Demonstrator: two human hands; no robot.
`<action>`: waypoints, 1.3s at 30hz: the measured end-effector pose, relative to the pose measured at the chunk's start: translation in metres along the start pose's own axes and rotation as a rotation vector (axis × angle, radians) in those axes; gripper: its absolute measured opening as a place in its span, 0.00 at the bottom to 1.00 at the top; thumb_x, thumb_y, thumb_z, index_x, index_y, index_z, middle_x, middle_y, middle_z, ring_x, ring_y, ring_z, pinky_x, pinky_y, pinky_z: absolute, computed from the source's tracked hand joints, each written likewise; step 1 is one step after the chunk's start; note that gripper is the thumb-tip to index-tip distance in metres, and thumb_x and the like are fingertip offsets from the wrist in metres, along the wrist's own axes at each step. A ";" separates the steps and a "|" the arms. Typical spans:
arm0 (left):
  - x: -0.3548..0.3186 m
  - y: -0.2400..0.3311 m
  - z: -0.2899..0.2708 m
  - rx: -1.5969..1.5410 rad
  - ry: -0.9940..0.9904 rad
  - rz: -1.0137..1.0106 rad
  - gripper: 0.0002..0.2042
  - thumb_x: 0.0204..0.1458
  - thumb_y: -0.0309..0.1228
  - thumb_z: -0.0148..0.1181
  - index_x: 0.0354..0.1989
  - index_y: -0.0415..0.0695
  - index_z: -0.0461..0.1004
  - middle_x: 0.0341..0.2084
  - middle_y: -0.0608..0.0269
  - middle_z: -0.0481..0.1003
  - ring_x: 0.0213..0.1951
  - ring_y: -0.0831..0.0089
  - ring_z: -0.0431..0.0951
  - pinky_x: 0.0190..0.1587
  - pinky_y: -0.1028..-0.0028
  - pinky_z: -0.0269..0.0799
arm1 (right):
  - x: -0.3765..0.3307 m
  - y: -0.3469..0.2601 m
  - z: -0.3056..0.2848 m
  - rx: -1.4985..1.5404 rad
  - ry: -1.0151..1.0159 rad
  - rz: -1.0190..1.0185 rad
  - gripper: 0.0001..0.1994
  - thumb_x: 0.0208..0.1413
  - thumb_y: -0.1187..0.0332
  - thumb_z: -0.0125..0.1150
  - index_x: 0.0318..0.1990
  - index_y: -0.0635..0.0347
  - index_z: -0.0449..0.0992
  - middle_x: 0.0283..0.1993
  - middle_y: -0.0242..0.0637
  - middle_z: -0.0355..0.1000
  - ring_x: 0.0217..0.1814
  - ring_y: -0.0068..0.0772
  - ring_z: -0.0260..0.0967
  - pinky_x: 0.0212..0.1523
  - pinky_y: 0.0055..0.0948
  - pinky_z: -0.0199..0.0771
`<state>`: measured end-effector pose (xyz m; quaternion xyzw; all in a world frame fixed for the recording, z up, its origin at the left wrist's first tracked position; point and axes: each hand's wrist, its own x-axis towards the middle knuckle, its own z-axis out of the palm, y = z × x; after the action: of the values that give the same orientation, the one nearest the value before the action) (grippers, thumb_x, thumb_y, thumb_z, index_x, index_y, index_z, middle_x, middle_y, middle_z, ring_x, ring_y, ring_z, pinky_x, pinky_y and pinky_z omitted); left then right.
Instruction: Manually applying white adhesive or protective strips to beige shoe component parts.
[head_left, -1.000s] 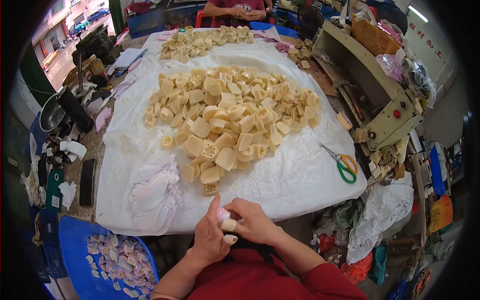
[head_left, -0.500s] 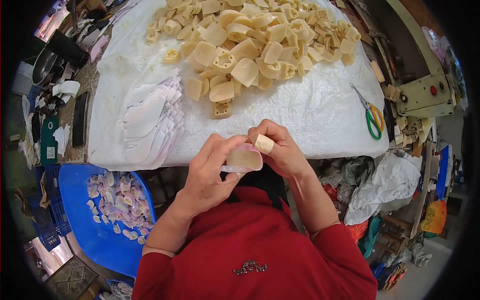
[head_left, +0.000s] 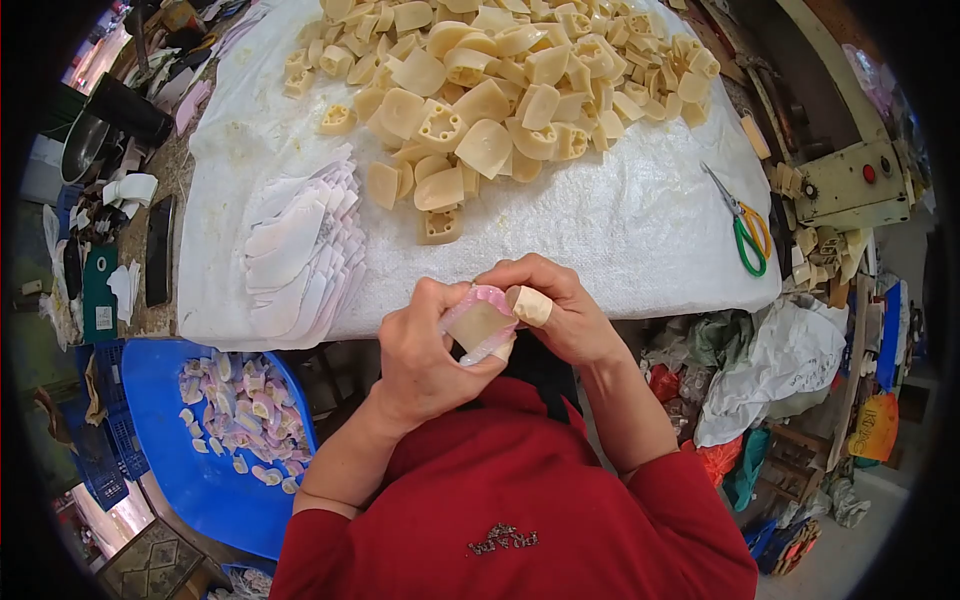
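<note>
A heap of blocks [head_left: 500, 90] lies on the far worktop [head_left: 620, 230]. A stack of sheets [head_left: 300, 250] sits left of it, scissors [head_left: 742, 222] right. A bin [head_left: 190, 440] stands below left. Both hands [head_left: 490, 330] meet at the near edge.

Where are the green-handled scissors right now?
In the head view, the green-handled scissors lie on the white cloth at the person's right, near the table's right edge, just below the pile of cream plastic blocks and beside the beige machine.
</note>
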<state>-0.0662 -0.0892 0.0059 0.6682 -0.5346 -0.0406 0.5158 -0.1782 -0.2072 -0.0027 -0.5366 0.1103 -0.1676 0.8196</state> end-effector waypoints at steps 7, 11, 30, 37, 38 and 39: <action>-0.002 0.000 0.016 0.216 0.117 0.006 0.22 0.32 0.29 0.72 0.32 0.37 0.65 0.16 0.56 0.70 0.17 0.60 0.75 0.20 0.69 0.71 | -0.002 0.011 0.018 -0.553 0.258 -0.175 0.09 0.59 0.72 0.49 0.44 0.61 0.73 0.38 0.31 0.69 0.39 0.23 0.65 0.41 0.24 0.66; -0.003 -0.004 0.016 0.247 0.140 -0.021 0.21 0.33 0.30 0.72 0.31 0.38 0.65 0.16 0.56 0.70 0.17 0.60 0.75 0.19 0.69 0.71 | 0.004 0.021 0.015 -0.245 0.257 -0.075 0.10 0.60 0.71 0.49 0.45 0.63 0.71 0.41 0.33 0.69 0.42 0.22 0.66 0.44 0.22 0.66; -0.080 -0.055 -0.089 0.286 0.461 -0.293 0.23 0.36 0.31 0.72 0.41 0.41 0.69 0.30 0.60 0.74 0.28 0.73 0.76 0.31 0.76 0.72 | 0.059 0.009 0.052 -0.880 -0.041 -0.467 0.17 0.47 0.76 0.58 0.47 0.59 0.72 0.37 0.42 0.67 0.39 0.42 0.65 0.39 0.33 0.67; -0.148 -0.080 -0.186 1.182 0.526 -0.682 0.26 0.41 0.27 0.65 0.51 0.38 0.65 0.41 0.54 0.69 0.45 0.61 0.70 0.49 0.67 0.65 | 0.104 0.003 0.076 -1.256 -0.048 -0.626 0.15 0.44 0.77 0.61 0.43 0.56 0.75 0.45 0.39 0.66 0.47 0.43 0.59 0.47 0.36 0.61; -0.146 -0.083 -0.187 1.183 0.533 -0.685 0.26 0.41 0.27 0.65 0.51 0.38 0.65 0.41 0.54 0.69 0.45 0.61 0.70 0.49 0.67 0.65 | 0.108 0.003 0.079 -1.256 -0.053 -0.631 0.15 0.44 0.77 0.61 0.43 0.56 0.75 0.45 0.39 0.66 0.47 0.43 0.59 0.47 0.36 0.61; -0.143 -0.083 -0.188 1.032 0.608 -0.652 0.27 0.41 0.26 0.64 0.53 0.38 0.64 0.41 0.53 0.69 0.46 0.59 0.69 0.52 0.66 0.62 | 0.113 0.008 0.084 -1.269 -0.066 -0.623 0.16 0.43 0.77 0.61 0.42 0.54 0.76 0.46 0.38 0.65 0.49 0.43 0.57 0.49 0.37 0.57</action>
<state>0.0429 0.1315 -0.0391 0.9372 -0.0883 0.2560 0.2197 -0.0430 -0.1780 0.0230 -0.9221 0.0028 -0.2814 0.2656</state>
